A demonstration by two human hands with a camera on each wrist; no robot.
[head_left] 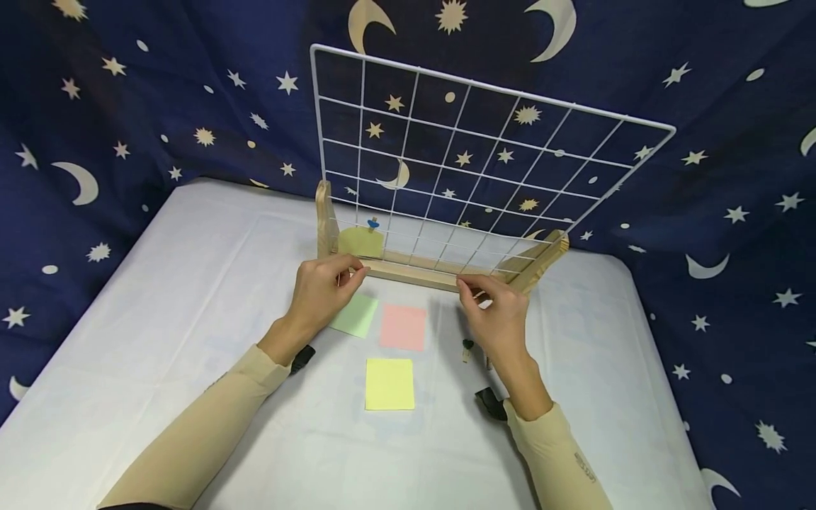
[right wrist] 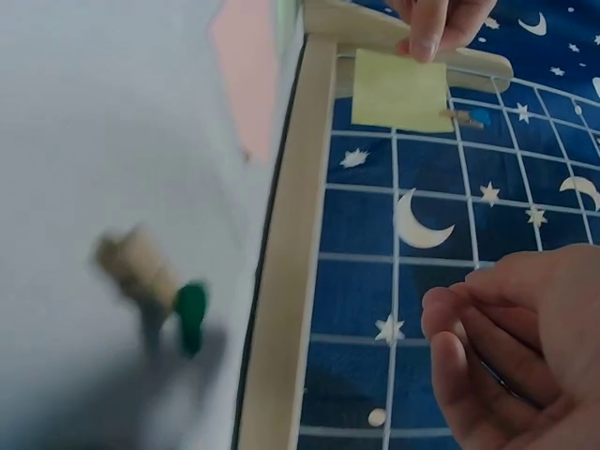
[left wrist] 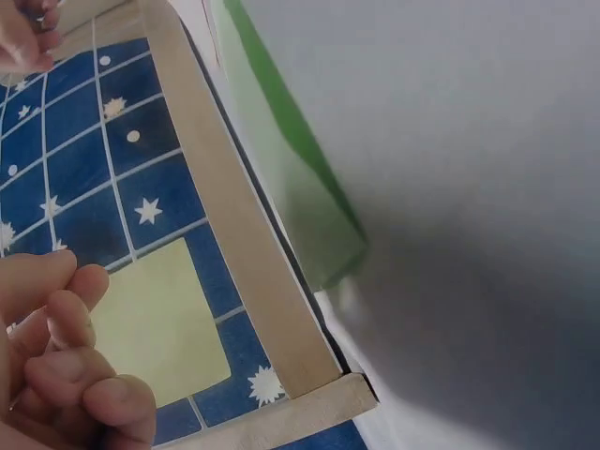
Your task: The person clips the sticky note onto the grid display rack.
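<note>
A white wire grid (head_left: pixel 455 131) stands in a wooden stand (head_left: pixel 414 274). On its lower left, a clothespin with a blue top (head_left: pixel 373 224) clips a yellow sticky note (head_left: pixel 362 243). My left hand (head_left: pixel 321 289), thumb and index fingertips together, is near this note; whether it touches it I cannot tell. My right hand (head_left: pixel 500 312) is in front of the grid's lower right, its fingers (right wrist: pixel 450 309) curled with nothing visible between them. On the table a green note (head_left: pixel 357 315) lies partly under my left hand, beside a pink note (head_left: pixel 403 327).
A yellow note (head_left: pixel 389 384) lies nearer me. To its right is a clothespin with a green top (head_left: pixel 467 349), and another small object (head_left: pixel 489 363) is mostly hidden by my right hand. A dark star-and-moon cloth (head_left: pixel 204 92) surrounds the white table (head_left: pixel 210 219).
</note>
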